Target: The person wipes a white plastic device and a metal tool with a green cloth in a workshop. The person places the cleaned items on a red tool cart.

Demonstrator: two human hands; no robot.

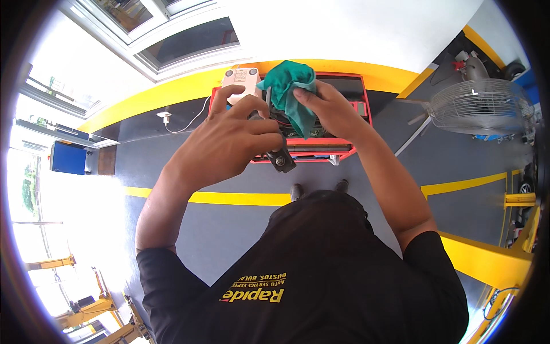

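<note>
My left hand point(226, 140) is curled around a black tool point(281, 161) with a round metal fitting at its lower end. Most of that tool is hidden behind the fingers, so its exact kind does not show. To its right, my right hand point(332, 109) pinches a crumpled green cloth point(291, 86) between thumb and fingers. The cloth hangs down beside the left fingertips; whether it touches the tool I cannot tell. Both hands are above a red tool cart point(366, 94), whose contents are partly covered by the cloth and hands.
A white box-shaped device point(245, 79) with two round dark spots sits at the cart's back left. A white cord point(192, 125) runs left from there. At the right stands a large caged fan point(481, 106). A blue cabinet point(69, 157) is far left. Yellow lines point(240, 198) cross the grey floor.
</note>
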